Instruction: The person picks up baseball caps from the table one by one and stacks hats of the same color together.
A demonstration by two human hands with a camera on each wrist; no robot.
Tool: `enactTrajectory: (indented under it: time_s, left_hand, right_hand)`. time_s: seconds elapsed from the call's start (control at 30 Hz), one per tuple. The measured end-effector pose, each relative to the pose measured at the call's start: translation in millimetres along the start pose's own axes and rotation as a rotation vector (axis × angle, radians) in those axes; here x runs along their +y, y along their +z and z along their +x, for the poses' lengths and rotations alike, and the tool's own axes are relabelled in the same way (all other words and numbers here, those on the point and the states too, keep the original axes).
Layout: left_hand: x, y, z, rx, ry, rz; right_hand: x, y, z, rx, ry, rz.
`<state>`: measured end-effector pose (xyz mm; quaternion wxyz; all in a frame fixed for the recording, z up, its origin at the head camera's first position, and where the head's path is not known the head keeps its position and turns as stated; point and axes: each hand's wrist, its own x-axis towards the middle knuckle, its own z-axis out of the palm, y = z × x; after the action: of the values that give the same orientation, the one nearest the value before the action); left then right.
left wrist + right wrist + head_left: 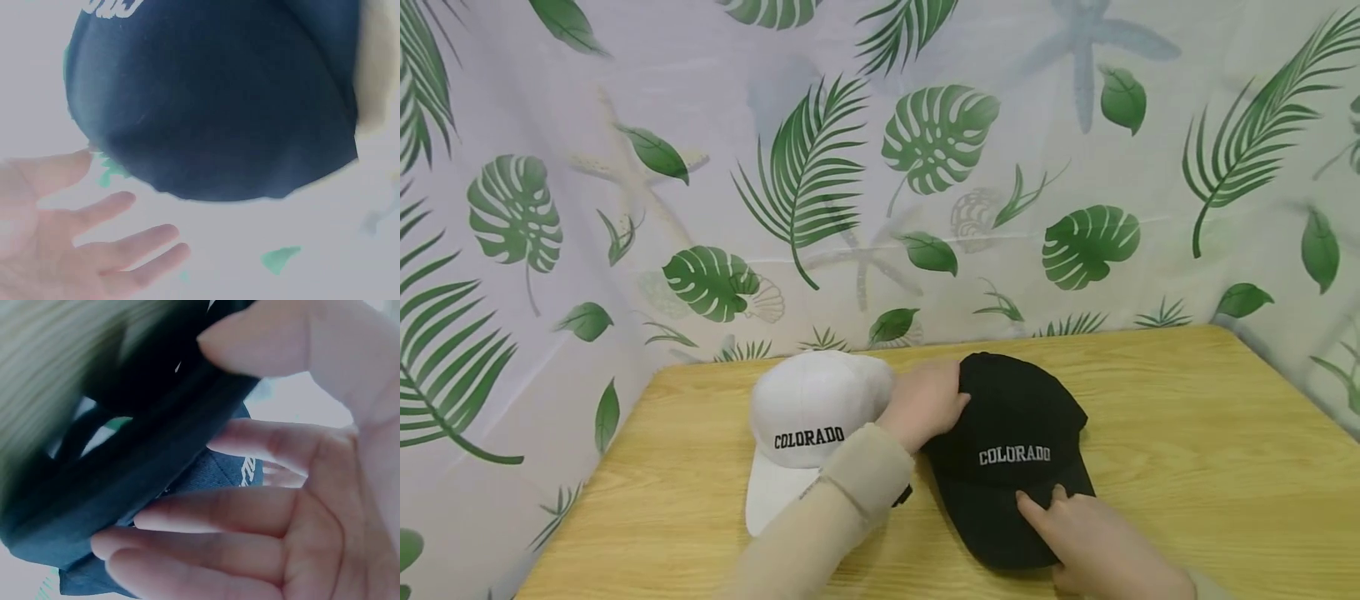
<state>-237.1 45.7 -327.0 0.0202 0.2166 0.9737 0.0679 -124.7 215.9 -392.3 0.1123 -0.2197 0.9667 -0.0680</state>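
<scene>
A black baseball cap (1018,400) with white COLORADO lettering faces me on the right of the white one, its brim pointing down toward me. My right hand (1097,537) pinches the brim's front right edge, fingers on top; in the right wrist view the thumb (256,347) lies on the brim's underside. At the left side of the black crown, my left hand (925,402) has its fingertips right at the fabric. The left wrist view shows those fingers (140,247) straight and spread. A white baseball cap (801,400) with black COLORADO lettering is partly covered by my left forearm.
Both caps are over a wooden table (1187,417). Behind it and along the sides hangs a white cloth (1015,42) printed with green leaves and starfish. A small black piece (902,497) shows beside my left sleeve (820,533).
</scene>
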Motion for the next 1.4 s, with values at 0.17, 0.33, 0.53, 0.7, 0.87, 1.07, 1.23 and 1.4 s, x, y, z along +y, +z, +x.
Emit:
enactTrajectory:
  time_s: [0.17, 0.33, 0.53, 0.7, 0.87, 1.07, 1.23, 1.4]
  left_hand:
    - [-24.0, -12.4, -39.2, 0.013, 0.01, 0.188]
    - [-64.7, -15.8, -50.3, 0.044, -0.11, 0.083]
    - [-87.0, -7.5, -49.4, 0.013, -0.169, -0.004]
    - [-88.7, -5.6, -46.6, 0.036, -0.181, 0.002]
    - [-90.0, -5.5, -39.5, 0.033, -0.216, -0.021]
    - [-93.5, -5.0, -29.6, 0.017, -0.267, -0.037]
    - [-97.6, -7.5, -28.6, -0.005, -0.266, -0.061]
    - [-94.3, -13.4, -47.2, -0.011, -0.189, -0.058]
  right_hand:
    - [3.8, 0.2, -1.0, -0.029, 0.046, 0.055]
    - [9.2, 0.0, -4.0, -0.015, 0.046, 0.062]
    - [14.2, 1.9, -5.6, 0.032, 0.024, 0.046]
    - [19.1, -2.5, 1.8, 0.061, 0.014, 0.006]
    - [28.1, -8.3, 13.1, 0.101, 0.003, -0.057]
    - [32.8, -10.1, 22.2, 0.156, -0.006, -0.086]
    - [36.8, -8.6, 26.6, 0.173, 0.015, -0.087]
    - [34.4, -16.4, 18.9, 0.186, 0.021, -0.067]
